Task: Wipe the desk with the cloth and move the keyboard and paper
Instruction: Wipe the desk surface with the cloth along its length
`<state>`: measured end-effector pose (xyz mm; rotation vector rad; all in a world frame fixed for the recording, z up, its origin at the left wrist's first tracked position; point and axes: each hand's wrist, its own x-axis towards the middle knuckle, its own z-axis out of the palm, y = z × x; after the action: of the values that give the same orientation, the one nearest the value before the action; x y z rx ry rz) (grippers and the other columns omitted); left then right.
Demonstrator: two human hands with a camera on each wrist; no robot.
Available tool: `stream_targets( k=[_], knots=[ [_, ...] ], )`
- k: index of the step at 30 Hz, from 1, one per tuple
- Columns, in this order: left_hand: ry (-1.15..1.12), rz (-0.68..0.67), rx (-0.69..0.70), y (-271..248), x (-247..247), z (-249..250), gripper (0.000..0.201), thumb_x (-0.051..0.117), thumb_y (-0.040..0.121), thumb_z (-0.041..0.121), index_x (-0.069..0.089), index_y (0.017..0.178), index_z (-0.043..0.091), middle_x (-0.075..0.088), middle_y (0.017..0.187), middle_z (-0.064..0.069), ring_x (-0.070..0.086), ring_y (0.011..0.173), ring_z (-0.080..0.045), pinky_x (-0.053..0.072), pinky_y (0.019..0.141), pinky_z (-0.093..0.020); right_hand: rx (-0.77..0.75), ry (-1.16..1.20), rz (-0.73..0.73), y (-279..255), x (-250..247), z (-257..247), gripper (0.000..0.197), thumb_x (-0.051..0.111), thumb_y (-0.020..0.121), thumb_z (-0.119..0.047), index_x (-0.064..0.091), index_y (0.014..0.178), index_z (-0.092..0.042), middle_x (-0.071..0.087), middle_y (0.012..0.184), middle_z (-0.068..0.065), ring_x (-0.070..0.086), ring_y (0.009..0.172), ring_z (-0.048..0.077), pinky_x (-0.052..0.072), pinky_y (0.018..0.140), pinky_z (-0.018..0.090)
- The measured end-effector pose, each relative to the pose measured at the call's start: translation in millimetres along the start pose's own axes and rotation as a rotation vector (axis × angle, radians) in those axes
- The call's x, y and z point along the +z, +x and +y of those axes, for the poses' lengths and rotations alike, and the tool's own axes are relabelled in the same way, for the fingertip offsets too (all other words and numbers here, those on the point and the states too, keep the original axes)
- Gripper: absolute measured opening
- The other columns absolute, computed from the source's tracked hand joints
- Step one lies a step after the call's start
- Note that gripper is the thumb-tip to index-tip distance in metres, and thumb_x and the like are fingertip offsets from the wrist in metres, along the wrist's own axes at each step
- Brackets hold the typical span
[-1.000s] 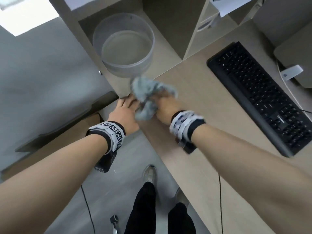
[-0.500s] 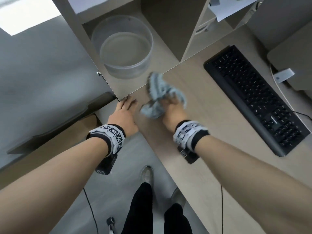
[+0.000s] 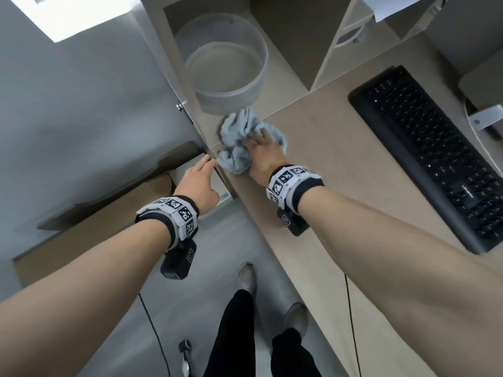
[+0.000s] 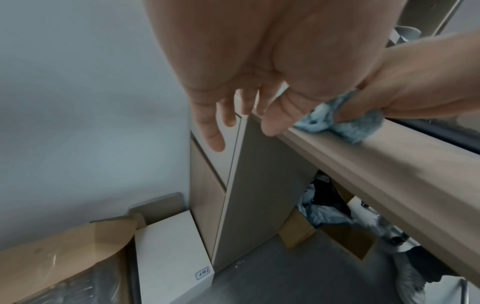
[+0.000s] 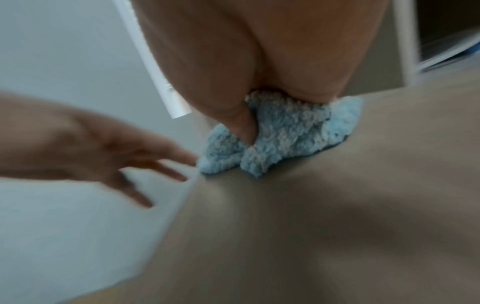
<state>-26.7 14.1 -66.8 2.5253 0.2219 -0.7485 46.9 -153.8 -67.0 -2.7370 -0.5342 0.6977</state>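
A: Right hand clenches bunched cloth on desk corner, eleven o'clock. Left hand slack, fingers loose, off the edge.

B: Keyboard at two o'clock. Risk: cloth drags off that corner, or a wide sweep knocks it.

Pale grey wall, grey floor, beige shelf unit — cardboard box against the wall

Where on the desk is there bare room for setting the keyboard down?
Bare desk runs between the right hand on the cloth and the keyboard, and along the near edge beneath the right forearm. The far right is crowded by a monitor stand. Left hand hangs off the desk corner.
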Motion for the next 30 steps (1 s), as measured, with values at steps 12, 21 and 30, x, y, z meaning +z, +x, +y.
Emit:
stream_targets(
  k=[12,21,30],
  knots=[
    [0.142,0.144,0.173,-9.8,22.7,14.0,0.065,0.058,0.084,0.02,0.035,0.143,0.006,0.028,0.154,-0.008,0.025,0.143,-0.031,0.034,0.112,-0.048,0.297,0.163,0.314,-102.6,-14.7,107.0,0.041,0.057,0.089,-0.014,0.055,0.129,-0.004,0.058,0.125,0.023,0.053,0.112,0.042,0.043,0.095,0.042],
    [0.209,0.153,0.227,-36.6,68.5,41.2,0.055,0.055,0.083,0.016,0.045,0.136,0.004,0.025,0.155,-0.014,0.02,0.145,-0.03,0.035,0.11,-0.047,0.264,-0.027,0.02,-169.3,25.7,97.9,0.056,0.045,0.091,-0.034,0.039,0.143,-0.013,0.028,0.151,0.018,0.029,0.136,0.04,0.036,0.11,0.047],
    [0.32,0.046,0.204,-44.5,74.9,64.7,0.061,0.054,0.082,0.015,0.041,0.141,0.007,0.029,0.156,-0.012,0.027,0.144,-0.028,0.033,0.113,-0.041,0.47,0.019,0.081,-218.9,34.1,179.1,0.051,0.044,0.092,-0.033,0.044,0.14,-0.014,0.033,0.148,0.014,0.043,0.124,0.039,0.046,0.096,0.047]
  ],
)
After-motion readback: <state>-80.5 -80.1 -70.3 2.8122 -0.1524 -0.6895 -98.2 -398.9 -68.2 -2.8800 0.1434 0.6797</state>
